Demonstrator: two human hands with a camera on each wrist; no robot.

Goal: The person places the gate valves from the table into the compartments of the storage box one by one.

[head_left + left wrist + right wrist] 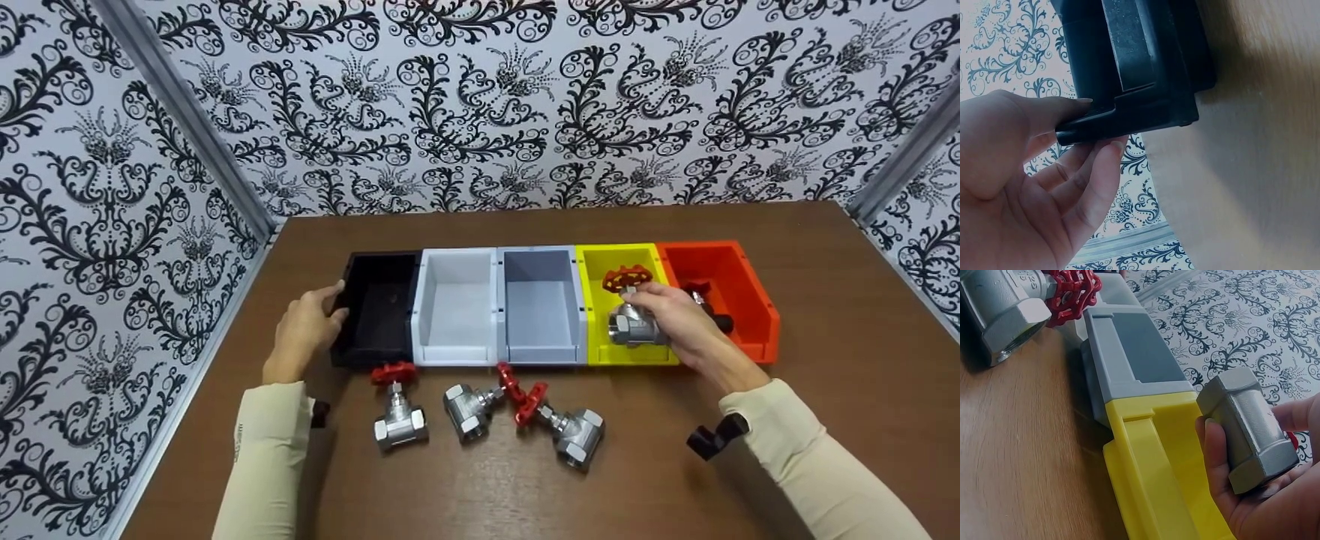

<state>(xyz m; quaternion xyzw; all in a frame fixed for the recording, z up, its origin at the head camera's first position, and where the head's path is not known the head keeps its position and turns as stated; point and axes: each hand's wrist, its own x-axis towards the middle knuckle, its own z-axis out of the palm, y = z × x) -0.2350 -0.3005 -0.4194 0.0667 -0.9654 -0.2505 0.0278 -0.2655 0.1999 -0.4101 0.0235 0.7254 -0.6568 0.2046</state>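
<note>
Head view: five plastic bins (461, 356), one row, inside the wood-grained tabletop (495, 495)'s far edge. Three steel valves (400, 426), red-wheeled, lie in front. Fourth valve (634, 328): above yellow bin (624, 355), my right hand (688, 321) curled round it. My left hand (301, 330) pinches black bin (375, 357), nearest left edge. Orange bin (760, 300)'s contents: part-hidden.

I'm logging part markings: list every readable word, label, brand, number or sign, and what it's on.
Nothing reads with certainty.
One valve, right wrist view, upper left: raised mark, perhaps "25", too unclear to confirm.
Left sleeve, head view: dark lettering, too small to read.
</note>
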